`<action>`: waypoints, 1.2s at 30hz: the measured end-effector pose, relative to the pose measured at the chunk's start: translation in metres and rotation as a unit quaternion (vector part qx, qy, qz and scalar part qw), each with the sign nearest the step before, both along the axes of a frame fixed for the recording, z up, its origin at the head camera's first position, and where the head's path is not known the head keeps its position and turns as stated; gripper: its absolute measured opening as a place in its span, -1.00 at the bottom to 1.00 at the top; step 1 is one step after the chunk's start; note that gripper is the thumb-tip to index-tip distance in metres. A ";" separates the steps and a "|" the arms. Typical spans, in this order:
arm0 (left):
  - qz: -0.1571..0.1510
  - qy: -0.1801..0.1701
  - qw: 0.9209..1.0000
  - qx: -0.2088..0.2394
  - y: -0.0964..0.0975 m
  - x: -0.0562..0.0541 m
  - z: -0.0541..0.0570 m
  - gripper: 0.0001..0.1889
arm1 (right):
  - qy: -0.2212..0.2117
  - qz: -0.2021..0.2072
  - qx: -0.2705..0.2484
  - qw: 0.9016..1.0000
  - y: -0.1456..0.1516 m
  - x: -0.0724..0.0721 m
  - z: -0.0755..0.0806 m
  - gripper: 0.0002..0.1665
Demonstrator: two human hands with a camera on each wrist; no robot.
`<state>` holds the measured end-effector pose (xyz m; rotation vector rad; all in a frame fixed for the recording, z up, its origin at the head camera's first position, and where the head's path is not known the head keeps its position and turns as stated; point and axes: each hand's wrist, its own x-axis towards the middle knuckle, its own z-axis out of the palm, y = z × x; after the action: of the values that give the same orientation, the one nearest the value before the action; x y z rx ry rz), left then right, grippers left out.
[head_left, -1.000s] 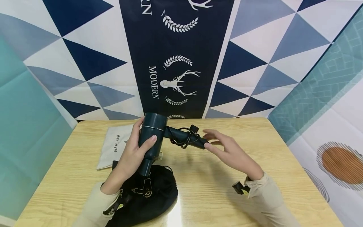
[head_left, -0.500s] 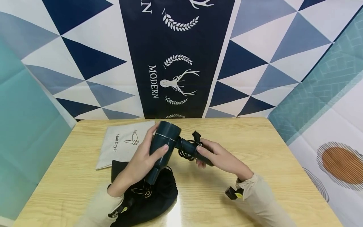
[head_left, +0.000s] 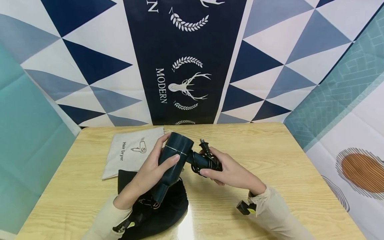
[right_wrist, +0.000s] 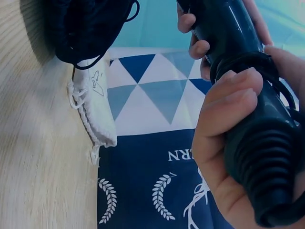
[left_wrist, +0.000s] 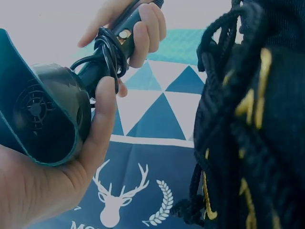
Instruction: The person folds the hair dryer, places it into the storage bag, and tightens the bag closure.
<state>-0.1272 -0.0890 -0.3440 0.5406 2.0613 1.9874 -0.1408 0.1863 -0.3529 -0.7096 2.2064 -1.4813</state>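
Note:
A dark teal hair dryer (head_left: 177, 146) is held above the table by both hands. Its barrel is gripped by my left hand (head_left: 151, 171), thumb across the near side. The fingers and thumb of my right hand (head_left: 234, 171) wrap the handle (right_wrist: 228, 28), where the black cord (left_wrist: 109, 52) is wound. From the coil the two-pin plug (head_left: 204, 146) sticks up. In the left wrist view the open nozzle (left_wrist: 74, 143) faces the camera. Under the dryer lies a black drawstring bag (head_left: 171, 213), partly covered by the left forearm.
A pale cloth pouch (head_left: 120, 153) printed "Hair Dryer" lies flat at the back left of the wooden table (head_left: 255, 146). Behind the table's far edge stands a patterned backdrop (head_left: 186, 50). Small cameras are strapped at both wrists.
My right hand, at first only touching the handle's end with fingers spread, has closed round the handle and cord. The dryer has moved right and nearer, its handle swinging toward me.

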 end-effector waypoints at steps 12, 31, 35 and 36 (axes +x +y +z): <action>0.083 0.069 0.994 0.014 0.010 0.012 0.001 -0.33 | 0.065 -0.035 0.017 0.997 -0.006 0.008 0.005 -0.53; 0.110 0.090 0.989 0.041 0.013 0.017 0.002 -0.32 | 0.111 -0.076 -0.007 0.991 -0.013 0.014 0.004 -0.57; 0.115 0.087 0.988 0.046 0.012 0.019 0.003 -0.32 | 0.120 -0.084 -0.010 0.989 -0.015 0.015 0.003 -0.56; 0.116 0.087 0.988 0.047 0.012 0.019 0.003 -0.32 | 0.122 -0.085 -0.012 0.989 -0.015 0.015 0.002 -0.56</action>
<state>-0.1085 -0.0768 -0.3413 0.5305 2.2306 2.2510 -0.1262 0.1709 -0.3506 -0.7628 2.4902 -1.5759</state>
